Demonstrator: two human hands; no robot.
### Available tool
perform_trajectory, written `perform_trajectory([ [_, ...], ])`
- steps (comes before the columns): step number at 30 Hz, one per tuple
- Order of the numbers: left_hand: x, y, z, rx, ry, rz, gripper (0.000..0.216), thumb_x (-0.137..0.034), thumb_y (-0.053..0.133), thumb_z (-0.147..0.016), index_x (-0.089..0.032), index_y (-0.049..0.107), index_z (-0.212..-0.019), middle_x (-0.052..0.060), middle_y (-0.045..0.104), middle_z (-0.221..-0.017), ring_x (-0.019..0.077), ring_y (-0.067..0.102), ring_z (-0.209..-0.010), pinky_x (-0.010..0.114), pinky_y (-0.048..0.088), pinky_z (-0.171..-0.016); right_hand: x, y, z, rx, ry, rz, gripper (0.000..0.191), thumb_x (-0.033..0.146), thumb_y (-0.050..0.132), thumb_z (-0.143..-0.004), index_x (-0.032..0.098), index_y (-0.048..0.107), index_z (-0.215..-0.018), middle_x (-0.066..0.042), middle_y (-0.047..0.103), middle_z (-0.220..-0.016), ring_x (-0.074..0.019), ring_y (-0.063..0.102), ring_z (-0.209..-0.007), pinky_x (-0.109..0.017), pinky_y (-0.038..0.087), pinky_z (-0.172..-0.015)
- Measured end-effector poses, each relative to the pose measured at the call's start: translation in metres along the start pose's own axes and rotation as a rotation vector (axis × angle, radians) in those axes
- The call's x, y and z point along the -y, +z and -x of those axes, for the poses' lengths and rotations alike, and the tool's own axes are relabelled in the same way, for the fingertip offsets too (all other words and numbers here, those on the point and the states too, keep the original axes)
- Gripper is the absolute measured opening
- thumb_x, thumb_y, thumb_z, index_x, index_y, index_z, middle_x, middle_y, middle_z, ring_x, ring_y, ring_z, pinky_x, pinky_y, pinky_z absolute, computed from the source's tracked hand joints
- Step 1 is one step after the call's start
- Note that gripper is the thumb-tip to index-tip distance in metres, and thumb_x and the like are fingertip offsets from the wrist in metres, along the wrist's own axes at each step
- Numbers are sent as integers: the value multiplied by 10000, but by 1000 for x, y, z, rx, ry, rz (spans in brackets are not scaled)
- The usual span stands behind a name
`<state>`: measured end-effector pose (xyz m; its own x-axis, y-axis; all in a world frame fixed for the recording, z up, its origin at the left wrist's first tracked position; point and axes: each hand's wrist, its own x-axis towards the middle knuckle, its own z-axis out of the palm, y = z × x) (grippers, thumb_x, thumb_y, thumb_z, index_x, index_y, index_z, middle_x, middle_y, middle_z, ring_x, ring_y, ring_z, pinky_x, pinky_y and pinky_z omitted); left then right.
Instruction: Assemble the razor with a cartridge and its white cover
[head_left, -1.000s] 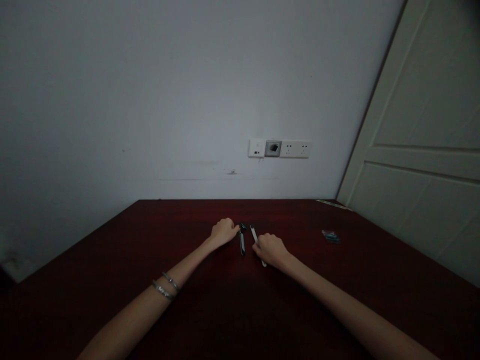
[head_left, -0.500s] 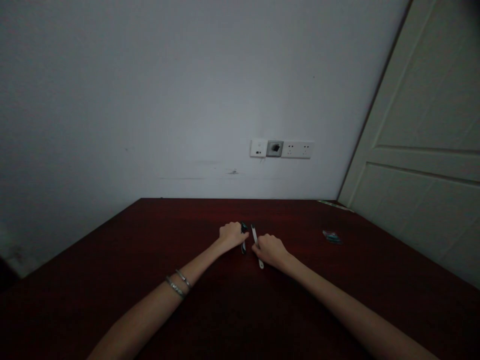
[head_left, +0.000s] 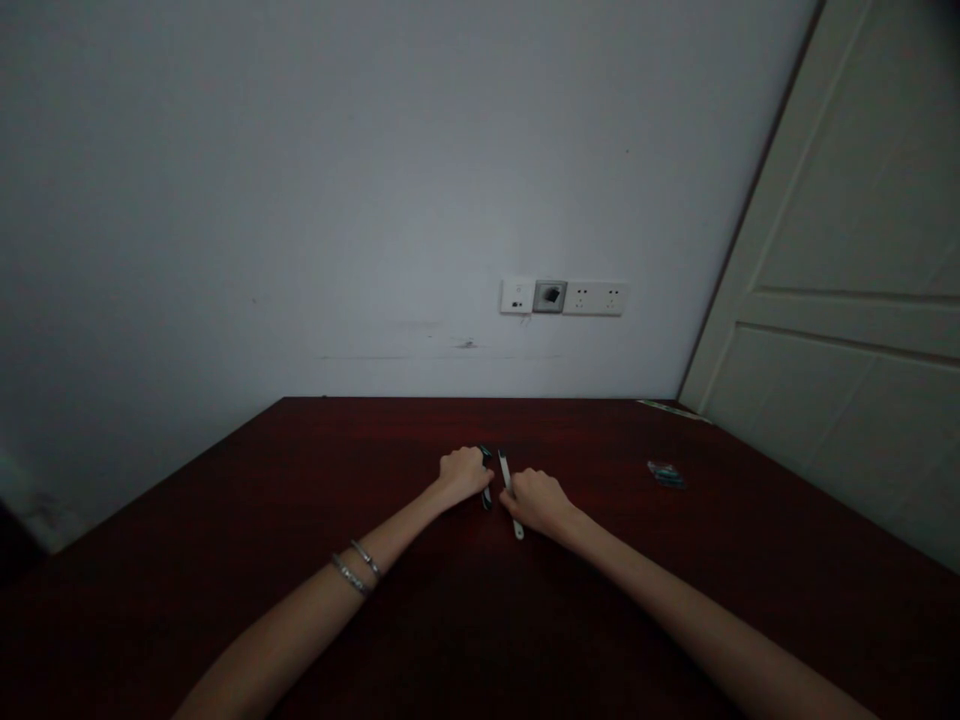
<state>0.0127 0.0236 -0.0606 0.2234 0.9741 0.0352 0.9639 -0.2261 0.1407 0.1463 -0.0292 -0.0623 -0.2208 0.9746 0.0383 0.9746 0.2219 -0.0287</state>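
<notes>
My left hand (head_left: 463, 474) is closed around a small dark-and-whitish tool (head_left: 487, 495). Its dark upper end and its lower end stick out beside my thumb; the middle is hidden, and its kind is unclear. In my closed right hand (head_left: 538, 500) is a slim white, flat handle (head_left: 504, 466) with a dark tip at the top and a small hole near its rounded lower end. The two held things are close together with a narrow gap between them, low over the dark red table (head_left: 375, 430).
A small clear packet (head_left: 666, 474) with dark contents lies on the table to the right. At the far right corner is a pale strip (head_left: 671, 410). A wall with sockets (head_left: 592, 298) stands behind, and a panelled door (head_left: 840, 370) bounds the right side.
My right hand has shifted slightly left with the white handle, towards my left hand. The left hand has barely moved, its grip unchanged.
</notes>
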Motion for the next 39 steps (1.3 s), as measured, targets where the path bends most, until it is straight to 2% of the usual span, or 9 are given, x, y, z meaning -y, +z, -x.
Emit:
perform_trajectory([
  [5,1,0,-1,1,9,-6,303,-374,499,-750,-168,650,-914,122,668,-956,275,624,-902,326,476,-731,-2,2,0,-29,-19,4,417,370,335,-864,111,661,-852,-176,656,-889,-285,638,-828,-348,465,-681],
  [9,1,-3,0,-40,20,-3,340,-418,460,-778,-159,661,-869,127,669,-931,273,625,-892,324,467,-728,-32,-12,1,-153,-3,-16,420,463,346,-861,142,616,-885,-138,647,-874,-250,622,-814,-337,451,-699],
  [12,-1,-9,-1,-84,15,19,390,-448,415,-806,-152,668,-786,125,671,-896,261,622,-889,308,452,-722,-86,-32,5,-307,-75,-103,309,429,425,-841,171,582,-906,-90,626,-936,-211,574,-896,-307,435,-764],
  [15,-6,-14,-7,-129,52,101,378,-448,423,-803,-168,666,-732,97,674,-837,242,619,-864,289,434,-701,-158,-44,14,-364,-137,-184,281,368,481,-819,158,572,-982,-91,601,-1040,-199,532,-987,-316,393,-879],
  [19,-21,-12,-20,-116,140,373,365,-412,434,-789,-150,658,-669,41,638,-676,174,595,-710,235,401,-624,-244,-34,37,-271,3,-182,405,346,536,-770,130,553,-1113,-128,566,-1152,-229,503,-1072,-349,355,-944],
  [22,-37,-5,-29,-54,219,566,380,-384,422,-780,-121,642,-615,7,558,-532,129,527,-572,213,362,-555,-283,-15,54,-161,59,-180,536,363,564,-738,88,512,-1195,-160,521,-1228,-243,463,-1141,-343,333,-973],
  [29,-70,9,-27,28,357,669,337,-354,450,-751,-110,640,-616,7,552,-534,108,490,-537,208,338,-537,-301,2,61,-57,124,-267,743,371,592,-697,68,357,-1333,-190,439,-1315,-265,426,-1190,-356,315,-986],
  [35,-76,6,-17,22,414,614,326,-327,439,-768,-110,650,-648,30,600,-597,120,518,-586,211,358,-565,-300,4,52,-73,92,-290,696,342,569,-703,40,389,-1303,-196,465,-1284,-252,453,-1161,-338,323,-982],
  [39,-70,5,-18,-32,447,622,332,-337,440,-772,-114,643,-633,24,594,-590,118,510,-584,208,355,-561,-310,12,48,-75,84,-370,635,336,592,-680,122,451,-1261,-147,534,-1224,-258,503,-1108,-378,352,-968],
])
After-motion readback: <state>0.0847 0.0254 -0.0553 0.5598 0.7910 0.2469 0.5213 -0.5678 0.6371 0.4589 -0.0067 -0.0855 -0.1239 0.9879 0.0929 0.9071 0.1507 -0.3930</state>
